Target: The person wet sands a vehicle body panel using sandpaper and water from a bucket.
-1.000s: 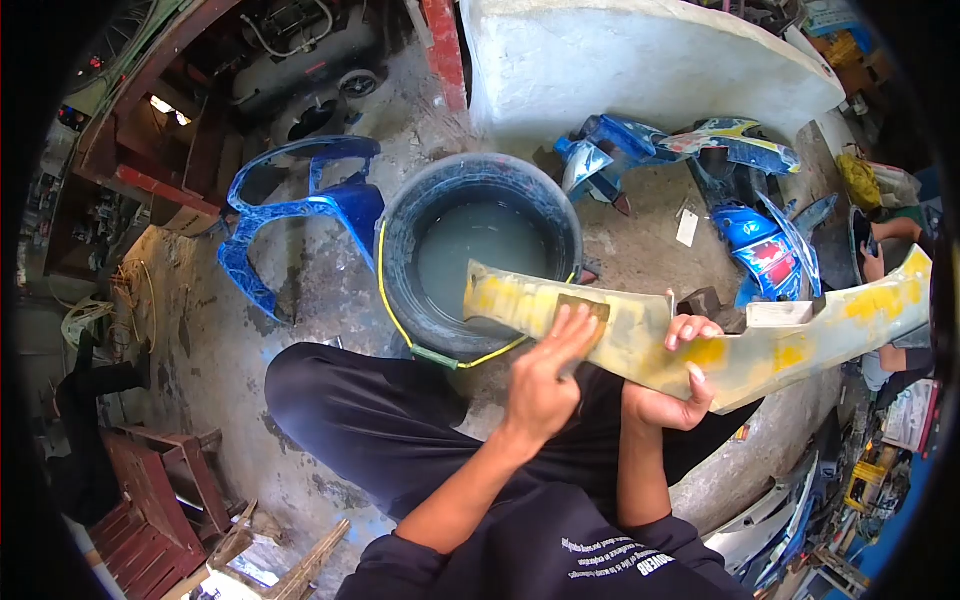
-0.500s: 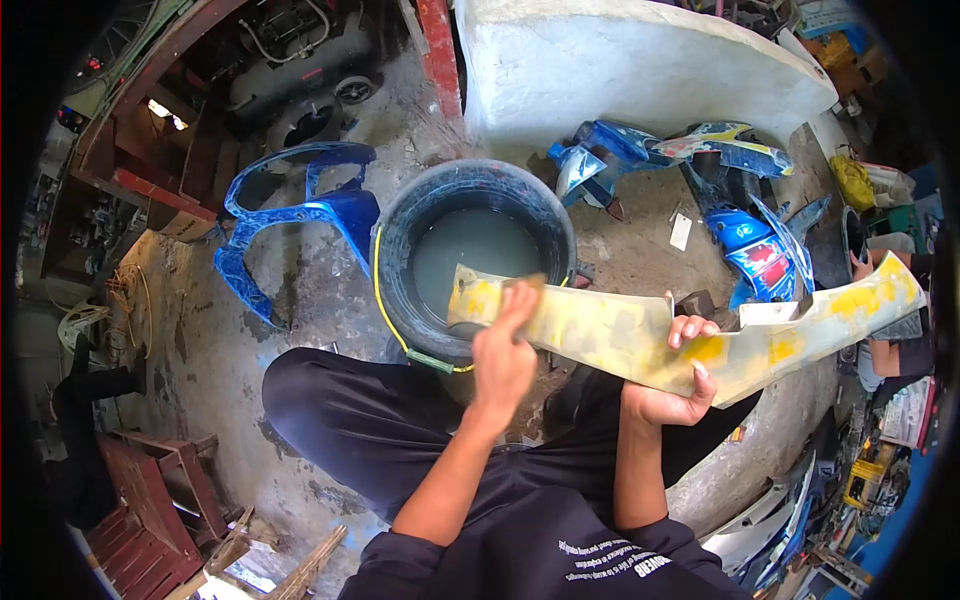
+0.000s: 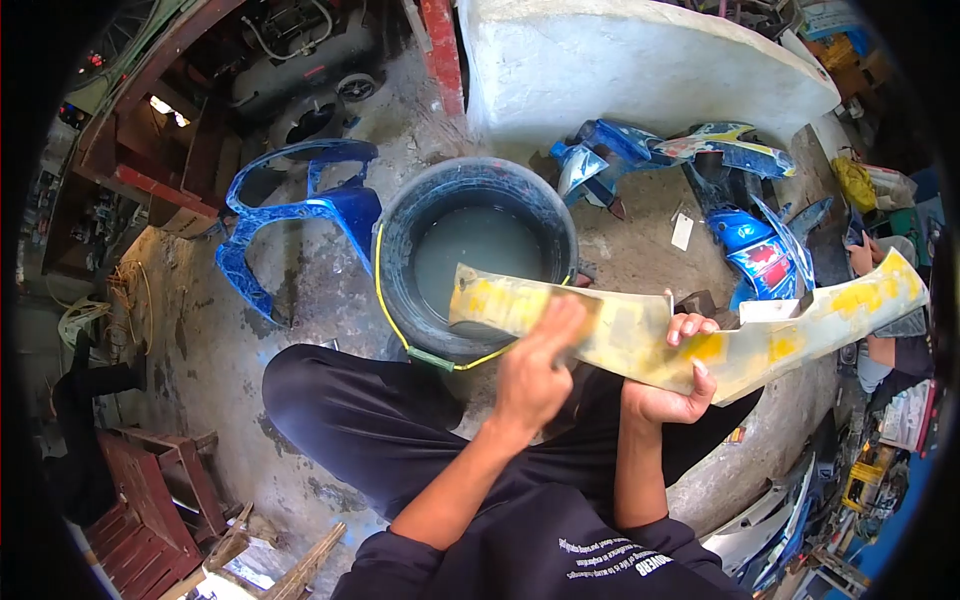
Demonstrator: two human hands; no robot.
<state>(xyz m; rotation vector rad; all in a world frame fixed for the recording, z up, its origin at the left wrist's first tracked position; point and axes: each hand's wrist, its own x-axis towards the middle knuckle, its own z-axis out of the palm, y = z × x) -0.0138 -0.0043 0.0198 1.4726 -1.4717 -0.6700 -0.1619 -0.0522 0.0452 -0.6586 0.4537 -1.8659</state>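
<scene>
A long curved plastic panel (image 3: 640, 335), probably a motorcycle fairing piece, is cream-grey with worn yellow patches. It slants across my lap, its left end over the rim of a black bucket (image 3: 395, 265) of cloudy water. My right hand (image 3: 672, 385) grips its middle from below, thumb in front and fingertips over the upper edge. Pressed flat against the left part of its face is my left hand (image 3: 540, 365), blurred by motion. Under those fingers lies a small brownish piece that looks like sandpaper, mostly hidden.
A blue plastic frame (image 3: 345, 215) lies on the concrete floor left of the bucket. Blue fairing parts (image 3: 755, 245) lie to the right, by a white wall (image 3: 640, 60). A red wooden stool (image 3: 150, 500) stands at lower left. Another person's hand (image 3: 862, 255) shows at far right.
My left hand has slid to the right along the panel, away from its left end. The panel and my right hand stay nearly still.
</scene>
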